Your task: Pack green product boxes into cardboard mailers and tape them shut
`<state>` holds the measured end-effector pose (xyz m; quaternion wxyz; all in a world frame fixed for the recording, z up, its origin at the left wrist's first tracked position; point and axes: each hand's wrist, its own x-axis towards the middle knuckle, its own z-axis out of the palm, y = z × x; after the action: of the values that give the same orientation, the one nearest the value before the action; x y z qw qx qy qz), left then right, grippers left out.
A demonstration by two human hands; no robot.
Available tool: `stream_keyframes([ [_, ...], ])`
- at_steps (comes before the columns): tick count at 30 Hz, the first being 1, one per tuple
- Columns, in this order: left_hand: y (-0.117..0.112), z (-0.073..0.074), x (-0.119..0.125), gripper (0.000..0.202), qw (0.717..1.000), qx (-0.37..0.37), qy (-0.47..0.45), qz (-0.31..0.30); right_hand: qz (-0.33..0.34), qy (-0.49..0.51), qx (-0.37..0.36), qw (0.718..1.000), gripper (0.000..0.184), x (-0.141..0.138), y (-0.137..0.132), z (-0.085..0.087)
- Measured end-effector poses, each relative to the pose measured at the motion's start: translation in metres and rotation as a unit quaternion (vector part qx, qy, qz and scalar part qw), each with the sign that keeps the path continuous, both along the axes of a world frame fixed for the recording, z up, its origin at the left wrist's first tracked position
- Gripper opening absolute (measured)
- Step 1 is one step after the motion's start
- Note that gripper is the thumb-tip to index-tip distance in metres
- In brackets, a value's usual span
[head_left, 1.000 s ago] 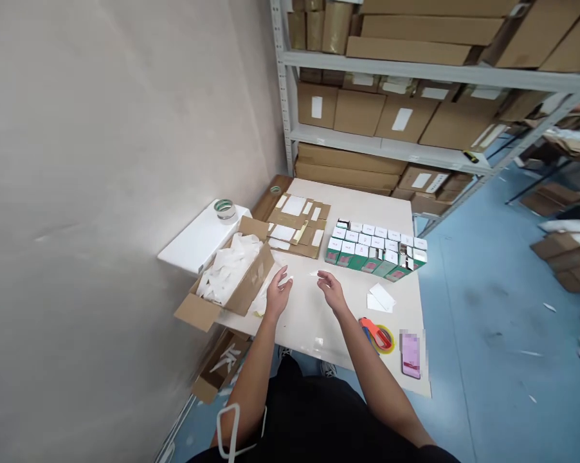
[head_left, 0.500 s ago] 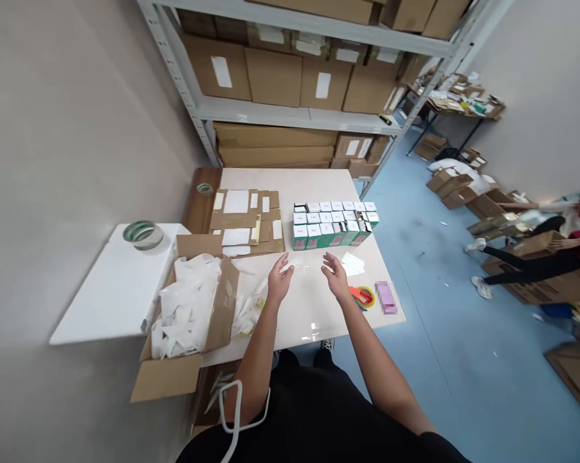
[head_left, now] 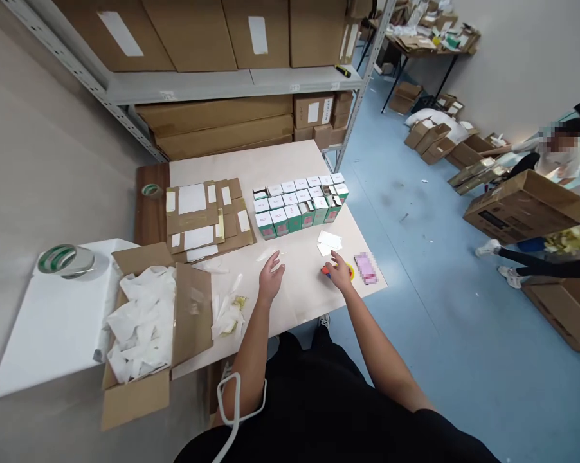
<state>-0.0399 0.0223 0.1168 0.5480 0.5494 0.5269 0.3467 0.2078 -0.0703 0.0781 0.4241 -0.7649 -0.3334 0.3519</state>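
My left hand [head_left: 271, 280] is held over the pale table [head_left: 302, 289], fingers apart and nothing in it. My right hand [head_left: 339, 271] hovers over or touches an orange-red tool and a yellow ring [head_left: 351, 271], which it partly covers; its fingers look loosely apart, with nothing visibly gripped. Just beyond it lie white cards [head_left: 329, 240]. Rows of small white-and-green boxes [head_left: 293, 218] stand behind, a few with open tops. To the right of my right hand is a blurred pink-purple item [head_left: 366, 268]. Crumpled clear plastic [head_left: 228, 314] lies left of my left hand.
An open carton [head_left: 191, 308] full of white scraps stands at the left. Flattened cardboard [head_left: 229, 225] lies behind it. A large tape roll [head_left: 65, 260] rests on a white board [head_left: 44, 328]. Shelving [head_left: 271, 83] with cartons rises behind. A person [head_left: 564, 154] handles a big carton [head_left: 521, 206] at right.
The view has swung so the table sits further left. My right hand has moved onto the orange-red tool. My left hand stays open. The person at right has raised a large carton.
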Motion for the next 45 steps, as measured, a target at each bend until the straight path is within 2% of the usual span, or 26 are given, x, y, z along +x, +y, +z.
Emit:
stream_keyframes([
  [4,-0.012,-0.006,0.023,0.049,0.998,-0.034,0.043,-0.034,0.015,-0.066,-0.084,0.994,0.058,0.035,-0.011,-0.035],
  [9,-0.033,-0.015,0.038,0.048,0.994,-0.056,0.087,-0.038,0.101,-0.103,-0.154,0.977,0.041,0.061,-0.028,-0.081],
  [11,-0.042,-0.018,0.036,0.048,0.993,-0.057,0.102,-0.030,0.143,-0.108,-0.170,0.969,0.046,0.062,-0.040,-0.099],
  [15,-0.060,-0.024,0.027,0.049,0.987,-0.059,0.149,-0.010,0.175,-0.129,-0.143,0.966,0.075,0.052,-0.064,-0.127],
  [17,-0.067,-0.026,0.022,0.050,0.985,-0.063,0.163,0.000,0.170,-0.133,-0.129,0.968,0.080,0.046,-0.069,-0.133],
  [19,-0.073,-0.028,0.021,0.052,0.984,-0.068,0.164,0.000,0.156,-0.136,-0.133,0.969,0.074,0.044,-0.064,-0.133],
  [23,-0.079,-0.030,0.024,0.057,0.985,-0.074,0.151,-0.020,0.123,-0.093,-0.205,0.967,0.046,0.051,-0.034,-0.122],
  [26,-0.081,-0.032,0.029,0.060,0.988,-0.079,0.130,-0.035,0.127,-0.053,-0.226,0.964,0.028,0.064,-0.014,-0.111],
  [29,-0.082,-0.033,0.035,0.060,0.990,-0.087,0.102,-0.041,0.134,0.008,-0.192,0.972,0.024,0.075,-0.013,-0.099],
  [32,-0.079,-0.026,0.046,0.057,0.993,-0.076,0.080,-0.040,0.141,0.072,-0.128,0.979,0.026,0.076,-0.025,-0.080],
  [36,-0.065,0.000,0.067,0.052,0.997,-0.039,0.053,-0.042,0.190,0.123,-0.002,0.974,0.036,0.065,-0.039,-0.043],
  [39,-0.050,0.032,0.083,0.046,0.998,0.010,0.051,-0.040,0.237,0.145,0.092,0.956,0.041,0.059,-0.040,-0.011],
  [41,-0.041,0.054,0.091,0.043,0.996,0.049,0.061,-0.031,0.262,0.137,0.128,0.947,0.040,0.058,-0.038,0.009],
  [43,-0.034,0.074,0.095,0.042,0.993,0.073,0.069,-0.060,0.282,0.121,0.146,0.940,0.041,0.059,-0.036,0.026],
  [45,-0.030,0.089,0.095,0.039,0.986,0.088,0.084,-0.118,0.298,0.109,0.158,0.935,0.042,0.060,-0.036,0.038],
])
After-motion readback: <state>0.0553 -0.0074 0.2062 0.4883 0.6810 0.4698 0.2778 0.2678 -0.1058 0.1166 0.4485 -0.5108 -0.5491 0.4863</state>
